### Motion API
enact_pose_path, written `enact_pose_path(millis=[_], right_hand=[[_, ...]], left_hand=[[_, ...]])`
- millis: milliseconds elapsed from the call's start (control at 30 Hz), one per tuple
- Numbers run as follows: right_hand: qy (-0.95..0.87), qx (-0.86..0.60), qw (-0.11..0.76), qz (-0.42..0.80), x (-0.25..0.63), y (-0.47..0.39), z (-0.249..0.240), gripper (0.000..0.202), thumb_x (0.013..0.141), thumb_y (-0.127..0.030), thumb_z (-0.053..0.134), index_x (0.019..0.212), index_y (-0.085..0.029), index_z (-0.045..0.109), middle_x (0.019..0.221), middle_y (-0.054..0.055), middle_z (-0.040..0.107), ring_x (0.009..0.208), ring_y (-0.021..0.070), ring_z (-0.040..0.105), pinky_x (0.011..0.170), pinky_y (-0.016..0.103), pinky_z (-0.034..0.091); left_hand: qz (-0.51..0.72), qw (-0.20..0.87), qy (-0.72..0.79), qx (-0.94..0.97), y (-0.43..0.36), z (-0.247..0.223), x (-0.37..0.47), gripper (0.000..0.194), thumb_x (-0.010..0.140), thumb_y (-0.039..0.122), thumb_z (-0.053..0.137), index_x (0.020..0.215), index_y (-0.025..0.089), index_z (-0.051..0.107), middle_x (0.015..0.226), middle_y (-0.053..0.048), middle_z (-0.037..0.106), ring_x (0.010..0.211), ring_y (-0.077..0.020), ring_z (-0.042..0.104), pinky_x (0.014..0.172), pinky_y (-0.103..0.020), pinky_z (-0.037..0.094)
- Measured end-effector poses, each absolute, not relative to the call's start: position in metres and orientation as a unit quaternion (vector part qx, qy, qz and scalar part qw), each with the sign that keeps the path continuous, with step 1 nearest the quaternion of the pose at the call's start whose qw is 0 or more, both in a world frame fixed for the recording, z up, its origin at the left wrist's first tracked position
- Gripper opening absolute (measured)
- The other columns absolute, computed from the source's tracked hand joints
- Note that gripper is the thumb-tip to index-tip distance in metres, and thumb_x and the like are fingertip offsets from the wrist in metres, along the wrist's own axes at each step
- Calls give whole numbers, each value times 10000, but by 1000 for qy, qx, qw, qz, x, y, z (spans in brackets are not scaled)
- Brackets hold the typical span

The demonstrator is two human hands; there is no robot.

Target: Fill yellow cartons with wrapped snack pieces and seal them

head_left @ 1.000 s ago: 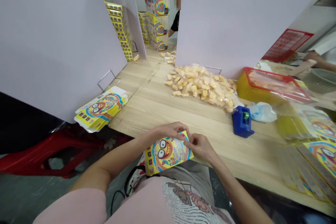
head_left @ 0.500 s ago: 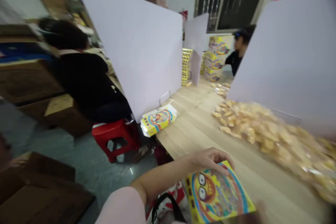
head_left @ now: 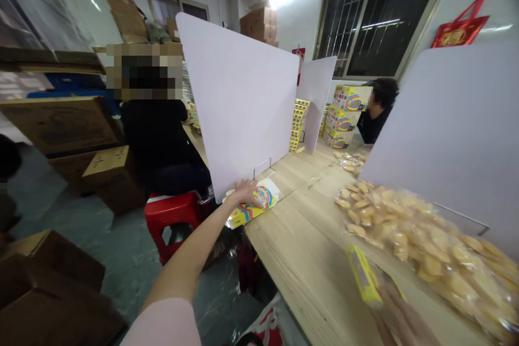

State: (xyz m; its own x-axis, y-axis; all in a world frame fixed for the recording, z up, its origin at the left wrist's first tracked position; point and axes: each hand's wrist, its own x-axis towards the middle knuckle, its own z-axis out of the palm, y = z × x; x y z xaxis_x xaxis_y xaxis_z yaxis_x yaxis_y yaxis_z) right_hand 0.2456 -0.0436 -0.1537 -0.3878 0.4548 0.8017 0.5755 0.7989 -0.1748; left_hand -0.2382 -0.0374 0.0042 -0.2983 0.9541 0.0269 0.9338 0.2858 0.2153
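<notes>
My left hand [head_left: 245, 193] reaches out to the table's left corner and lies on a small pile of flat yellow printed cartons [head_left: 265, 198]. Its fingers look stretched out over the top carton, though partly hard to make out. At the lower right, my right hand [head_left: 395, 308] is on a yellow box [head_left: 365, 275], which is tilted so that a narrow side shows. Motion smears this hand, and its fingers lie along the box. Beyond it spreads a heap of clear-wrapped, pale yellow pieces [head_left: 425, 232].
White divider panels [head_left: 251, 97] stand on the wooden table [head_left: 300, 238], held by wire feet. Stacked printed boxes [head_left: 340, 119] are at the back, near a person. Another person sits on a red stool [head_left: 172, 216] at left. Brown cartons [head_left: 52, 281] stand on the floor.
My left hand has left the yellow box and moved forward and left onto the flat cartons. The box has turned from its face to a narrow side, in my right hand. The view has tilted up.
</notes>
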Motion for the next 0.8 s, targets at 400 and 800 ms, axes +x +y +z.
enact_pose_path(millis=[400,800], right_hand=[[-773,-389,453,215,188,-70,-181,389,795,-513,633,1030,-214,715,1141,121,688,1043,310,645,874,439,543],[-488,-403,579,514,185,-116,-102,461,785,-462,681,1127,-163,601,1149,138,661,1036,297,626,890,447,507]], left_hand=[[120,-25,781,613,-49,14,-219,870,542,523,735,1274,157,439,1192,-159,612,1110,-361,560,953,-427,407],[319,68,475,817,-101,-60,9,1075,488,466,781,1390,159,284,1310,-174,475,1208,-352,457,1033,-483,390]])
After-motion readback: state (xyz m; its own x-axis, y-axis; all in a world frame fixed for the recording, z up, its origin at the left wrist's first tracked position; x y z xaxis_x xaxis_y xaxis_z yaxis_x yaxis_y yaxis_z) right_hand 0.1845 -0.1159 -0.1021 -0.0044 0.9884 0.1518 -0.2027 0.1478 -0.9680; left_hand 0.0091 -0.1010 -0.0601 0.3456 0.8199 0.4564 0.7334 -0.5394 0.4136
